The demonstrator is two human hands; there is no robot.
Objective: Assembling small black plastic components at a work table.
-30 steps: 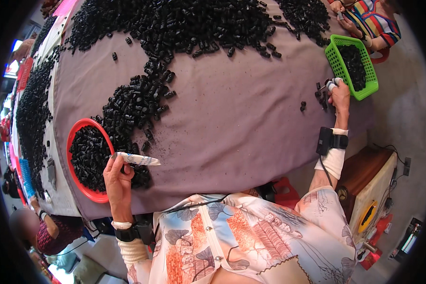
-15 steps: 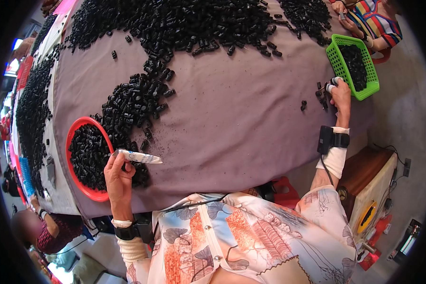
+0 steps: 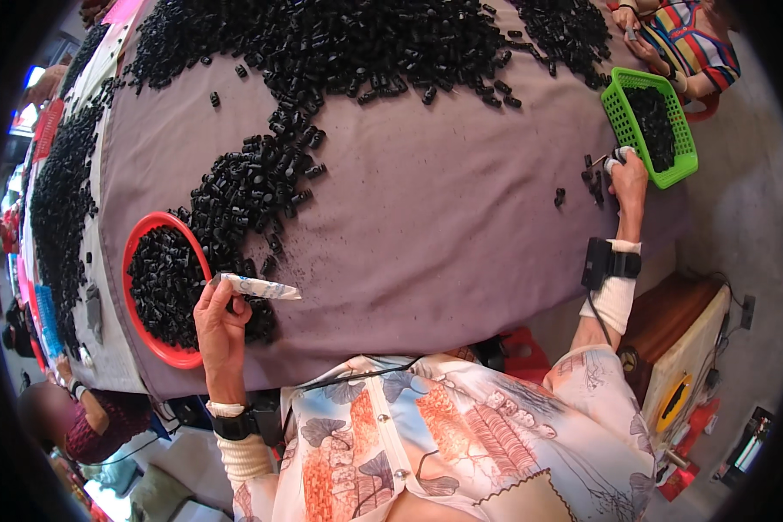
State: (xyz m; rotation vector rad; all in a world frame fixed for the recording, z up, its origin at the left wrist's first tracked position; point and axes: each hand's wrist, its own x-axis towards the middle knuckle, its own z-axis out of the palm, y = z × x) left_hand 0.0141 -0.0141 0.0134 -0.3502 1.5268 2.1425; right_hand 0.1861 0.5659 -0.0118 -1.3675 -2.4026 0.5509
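Note:
My left hand (image 3: 221,329) is closed beside the red basin, pinching a slim white tapered tool (image 3: 261,287) that looks wrapped and points right. Something dark shows between its fingers, perhaps a black part. The red basin (image 3: 132,311) is filled with small black cylindrical parts (image 3: 161,287). At the far right, my right hand (image 3: 628,178) has white coverings on its fingertips, which are bent together by the green basket (image 3: 680,167). What they hold is too small to make out. A few loose black parts (image 3: 595,184) lie just left of this hand.
A big heap of black parts (image 3: 365,39) covers the far side of the cloth-covered table (image 3: 426,217), trailing down to the basin. A co-worker's hands (image 3: 631,30) are beyond the green basket. Another person (image 3: 87,418) sits at lower left. A wooden cabinet (image 3: 670,335) stands right.
My right hand has shifted slightly, drawing down from the loose parts and closer to the green basket. My left hand and the white tool stay nearly in place.

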